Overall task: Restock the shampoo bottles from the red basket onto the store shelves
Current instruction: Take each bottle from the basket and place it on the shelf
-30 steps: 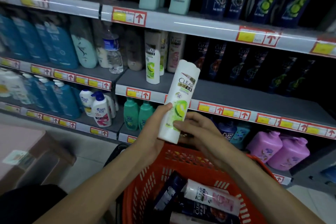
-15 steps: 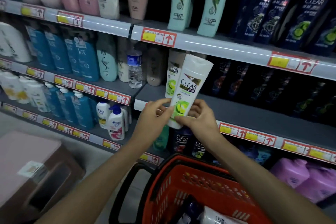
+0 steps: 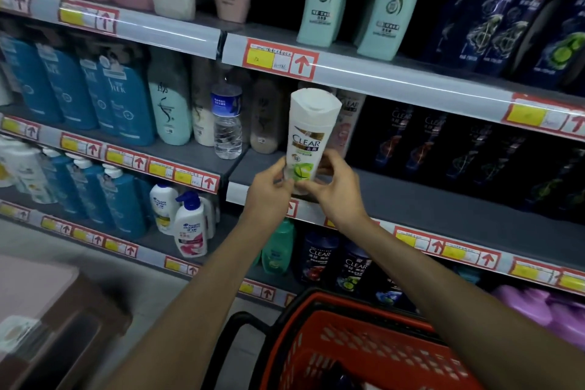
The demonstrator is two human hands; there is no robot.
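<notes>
Because the tall white glossy plastic shampoo bottle (image 3: 306,139) looks rigid and probably slick, left hand (image 3: 269,190) and right hand (image 3: 336,191) fingers clamp its base.

A white Clear shampoo bottle (image 3: 308,136), upright with its cap on top, is gripped at its lower end by the left hand (image 3: 269,190) and the right hand (image 3: 338,196), over the front edge of the grey middle shelf (image 3: 411,199). A water bottle (image 3: 226,123) stands on the shelf to its left. The red basket (image 3: 364,342) sits below the arms.
</notes>
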